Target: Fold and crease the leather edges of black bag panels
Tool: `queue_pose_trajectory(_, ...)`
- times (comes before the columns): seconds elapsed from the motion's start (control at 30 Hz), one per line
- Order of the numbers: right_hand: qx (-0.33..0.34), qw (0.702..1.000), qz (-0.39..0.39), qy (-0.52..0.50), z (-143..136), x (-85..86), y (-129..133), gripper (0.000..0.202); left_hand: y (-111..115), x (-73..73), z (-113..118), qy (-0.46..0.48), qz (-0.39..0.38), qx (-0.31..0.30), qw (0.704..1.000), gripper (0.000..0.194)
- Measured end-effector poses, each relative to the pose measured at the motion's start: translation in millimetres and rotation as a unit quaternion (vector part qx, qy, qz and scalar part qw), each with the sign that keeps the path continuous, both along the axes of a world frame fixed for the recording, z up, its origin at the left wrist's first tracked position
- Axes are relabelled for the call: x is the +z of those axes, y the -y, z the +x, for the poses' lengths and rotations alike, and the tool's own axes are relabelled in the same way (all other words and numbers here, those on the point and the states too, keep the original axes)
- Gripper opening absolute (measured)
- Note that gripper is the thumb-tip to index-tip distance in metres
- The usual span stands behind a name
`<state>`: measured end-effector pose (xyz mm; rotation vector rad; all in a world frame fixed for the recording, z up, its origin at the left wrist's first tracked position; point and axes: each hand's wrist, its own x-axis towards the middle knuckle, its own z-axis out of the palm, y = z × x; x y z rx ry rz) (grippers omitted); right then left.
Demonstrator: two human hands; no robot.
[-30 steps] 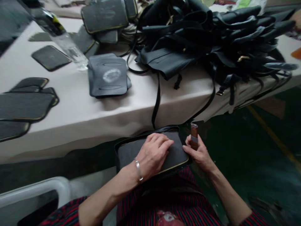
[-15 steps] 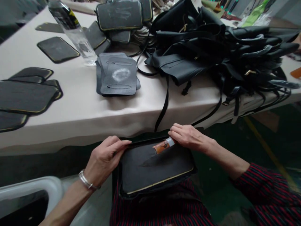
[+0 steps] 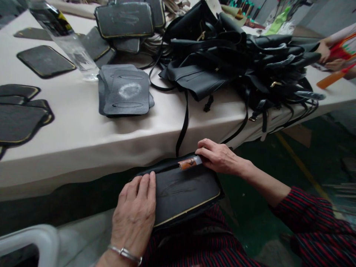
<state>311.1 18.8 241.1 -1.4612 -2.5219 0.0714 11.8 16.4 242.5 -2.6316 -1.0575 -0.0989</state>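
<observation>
A black rounded-corner bag panel (image 3: 180, 194) with a yellowish line along its near edge lies on my lap. My left hand (image 3: 136, 204) rests palm down across its left end, fingers stretched out flat. At the panel's far edge, my right hand (image 3: 218, 155) is closed around a small tube (image 3: 189, 163) with an orange label and a pale end. The tube lies slanted over the panel, and its other end is hidden in my fingers. Thumb and forefinger of this hand also meet near the panel's raised black rim.
Ahead stands a table (image 3: 83, 148) under a pale cloth. On it are stacked dark pieces (image 3: 125, 91), a clear bottle (image 3: 75, 52), a heap of black bags (image 3: 217, 55) with hanging straps, and loose panels (image 3: 46, 61). Another person's hands (image 3: 324, 52) show at far right, near an orange-handled tool (image 3: 330, 79).
My left hand has gone from gripping the panel's far-left edge to lying flat on top of it. My right hand keeps the tube and has shifted slightly. The view has swung right.
</observation>
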Motion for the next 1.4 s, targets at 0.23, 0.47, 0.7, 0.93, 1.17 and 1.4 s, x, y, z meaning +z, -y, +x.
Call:
queue_pose_trajectory(0.23, 0.03, 0.993, 0.031, -0.106, 13.7, -17.9, 3.1, 0.017, 8.1, 3.4, 23.4, -0.047, 0.001, 0.027, 0.999, 0.053)
queue_pose_trajectory(0.47, 0.04, 0.984, 0.126, -0.116, 15.5, -31.1, 18.6, 0.021, 10.5, 0.6, 42.5, -0.034, -0.008, 0.022, 0.999, 0.049)
queue_pose_trajectory(0.7, 0.028, 0.984, 0.143, -0.106, 16.9, -37.7, 18.1, 0.023, 8.8, 2.4, 67.9, -0.048, -0.004, -0.009, 0.999, 0.048)
queue_pose_trajectory(0.93, 0.06, 0.981, 0.13, -0.133, 21.7, -35.0, 15.8, 0.022, 7.1, -0.5, 89.7, -0.02, -0.012, -0.051, 0.998, 0.049)
queue_pose_trajectory(1.17, 0.064, 0.974, 0.104, -0.191, 24.3, -37.7, 12.5, 0.018, 0.5, 0.2, 105.1, -0.012, -0.031, -0.066, 0.997, 0.048)
queue_pose_trajectory(1.4, 0.068, 0.983, 0.06, -0.161, 27.8, -33.5, 10.7, 0.018, -6.7, -2.1, 110.4, 0.026, -0.031, -0.092, 0.995, 0.048)
